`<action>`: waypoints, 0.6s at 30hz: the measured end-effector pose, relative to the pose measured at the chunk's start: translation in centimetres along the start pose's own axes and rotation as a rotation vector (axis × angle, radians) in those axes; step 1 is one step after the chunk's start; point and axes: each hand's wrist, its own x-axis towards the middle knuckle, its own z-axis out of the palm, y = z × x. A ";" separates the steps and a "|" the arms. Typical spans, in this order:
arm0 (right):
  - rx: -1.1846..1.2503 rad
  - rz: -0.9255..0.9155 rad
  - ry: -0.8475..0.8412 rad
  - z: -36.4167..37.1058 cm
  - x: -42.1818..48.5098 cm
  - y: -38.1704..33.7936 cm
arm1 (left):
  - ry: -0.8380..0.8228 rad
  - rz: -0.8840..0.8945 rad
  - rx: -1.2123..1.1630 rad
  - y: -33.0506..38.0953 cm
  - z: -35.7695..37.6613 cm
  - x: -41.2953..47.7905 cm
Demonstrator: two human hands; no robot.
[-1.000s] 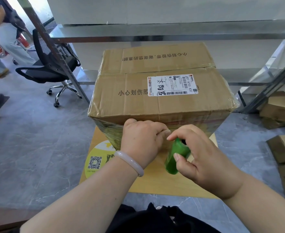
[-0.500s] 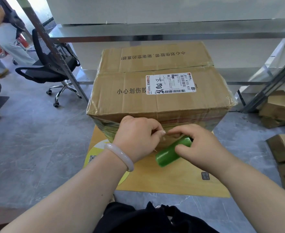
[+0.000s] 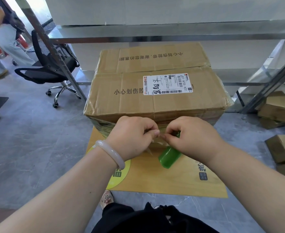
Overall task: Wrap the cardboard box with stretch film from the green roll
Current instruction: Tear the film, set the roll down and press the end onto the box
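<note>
A large cardboard box [image 3: 155, 96] with a white shipping label stands on a yellow board [image 3: 185, 180]. Clear stretch film [image 3: 103, 126] covers its near side and corners. My left hand [image 3: 131, 135] pinches the film in front of the box's near face. My right hand [image 3: 195, 135] pinches the film right beside it, fingertips almost meeting. The green roll [image 3: 169, 156] lies tilted under my right hand, its lower end showing; whether the palm holds it is hidden.
A black office chair [image 3: 51, 68] stands at the left near a slanted metal post. Metal shelving [image 3: 172, 34] runs behind the box. Several smaller cardboard boxes [image 3: 283, 148] lie on the floor at the right. A person [image 3: 2, 39] stands far left.
The green roll tipped from upright to slanted and dropped lower under my right hand. My right fingers came in to pinch the film beside my left fingertips.
</note>
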 end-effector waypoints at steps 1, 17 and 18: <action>-0.013 -0.007 0.012 0.0 -0.1 -0.1 | -0.001 0.000 -0.012 0.0 0.1 0.0; -0.111 -0.076 -0.173 -0.8 -0.4 0.6 | -0.099 0.080 0.076 -1.0 -0.3 0.0; -0.119 -0.102 -0.187 -0.8 -0.5 0.4 | -0.133 0.116 0.138 -1.1 -0.3 -0.1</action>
